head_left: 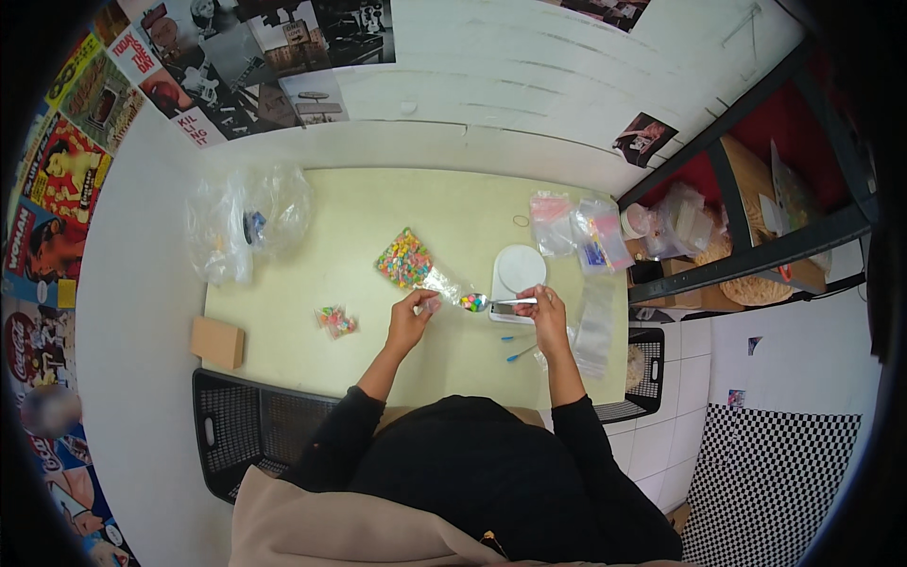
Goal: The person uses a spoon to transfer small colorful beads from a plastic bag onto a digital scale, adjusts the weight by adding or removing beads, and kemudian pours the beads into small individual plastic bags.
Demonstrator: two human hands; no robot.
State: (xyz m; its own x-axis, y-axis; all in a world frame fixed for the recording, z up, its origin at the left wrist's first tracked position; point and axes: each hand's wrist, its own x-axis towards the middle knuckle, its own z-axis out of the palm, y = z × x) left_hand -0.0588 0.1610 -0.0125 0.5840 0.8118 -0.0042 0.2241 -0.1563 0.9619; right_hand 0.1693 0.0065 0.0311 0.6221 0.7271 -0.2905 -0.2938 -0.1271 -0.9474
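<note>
The right hand's (546, 317) grip was closed on the handle of a metal spoon (510, 301), its bowl holding colourful candies (473, 302) between the two hands. The left hand (409, 319) pinched what seemed a small clear bag (431, 305). Beyond lay a larger candy bag (404, 258); a white scale (521, 270) sat rightward on the pale yellow table (274, 312).

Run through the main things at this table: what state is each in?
Shiny metal spoon: loaded with small multicoloured pieces, held in right hand
Small clear plastic bag: pinched in left hand
Large clear plastic bag of multicoloured pieces: part full, lying down
Small clear plastic packet: filled, lying down
White scale with round plate: standing flat
Blue-tipped slim sticks: lying loose
</note>
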